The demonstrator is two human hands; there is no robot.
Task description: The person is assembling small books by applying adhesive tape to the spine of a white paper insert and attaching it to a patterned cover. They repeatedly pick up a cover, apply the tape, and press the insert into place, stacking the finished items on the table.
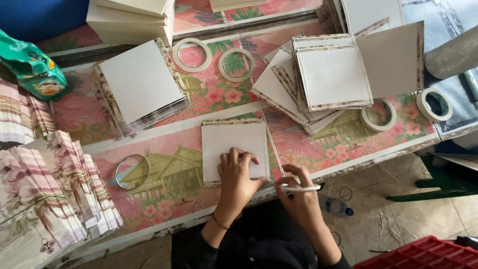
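A white square board [234, 149] w/ a patterned edge lies flat near the front edge of the table [164, 199], right in front of you. Your left hand [236, 177] rests palm-down on the board's lower right part, fingers spread & pressing, not gripping anything. Your right hand [298, 194] sits just right of the board at the table edge, fingers pinched together on a thin white strip [301, 188].

Behind the board, to the right, a loose pile of similar boards [323, 79] fans out. To the left, a neat stack of boards [142, 84] sits at a tilt. Tape rolls: two [214, 57] between the piles, two more [406, 109] at far right, one clear-looking roll [132, 171] left of the board. Stacks of floral paper [55, 189] fill the left side. A green packet [32, 67] lies at far left.
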